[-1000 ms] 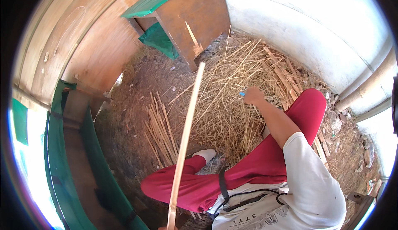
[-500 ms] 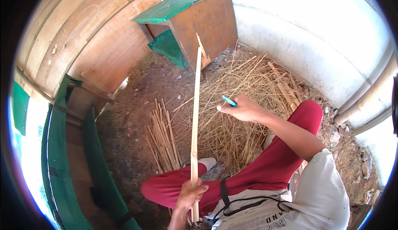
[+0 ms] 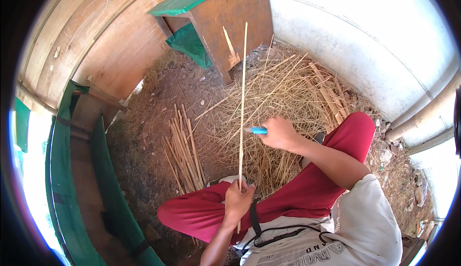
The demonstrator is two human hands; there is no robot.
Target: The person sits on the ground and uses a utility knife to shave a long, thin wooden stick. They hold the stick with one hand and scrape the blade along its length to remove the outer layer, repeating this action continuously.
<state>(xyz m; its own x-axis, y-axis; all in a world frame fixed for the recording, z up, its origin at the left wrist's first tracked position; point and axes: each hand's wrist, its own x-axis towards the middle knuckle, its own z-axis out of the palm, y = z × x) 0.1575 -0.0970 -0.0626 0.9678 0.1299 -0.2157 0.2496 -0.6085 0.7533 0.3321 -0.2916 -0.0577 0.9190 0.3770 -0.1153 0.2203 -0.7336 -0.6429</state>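
Note:
My left hand (image 3: 238, 200) is closed around the lower part of a long, pale bamboo strip (image 3: 243, 88). The strip stands almost upright in the view, its narrow edge showing, with its far end in front of the wooden box. My right hand (image 3: 279, 132) grips a knife (image 3: 259, 130) by its blue handle. Its short blade points left and meets the strip about midway; whether it touches the strip is hard to tell. Beyond my left knee lies a bundle of split bamboo strips (image 3: 182, 146) on the ground.
Thin shavings (image 3: 283, 93) are heaped on the earth floor ahead, with wider bamboo pieces (image 3: 329, 93) at their right. A wooden box (image 3: 235, 16) with a green cover stands at the back. Green-covered boards (image 3: 113, 184) line the left; a white wall (image 3: 345, 35) closes the right.
The strip has turned from its broad face to its narrow edge and shifted right. My left hand has risen slightly. My right hand has moved down, bringing the knife to the strip.

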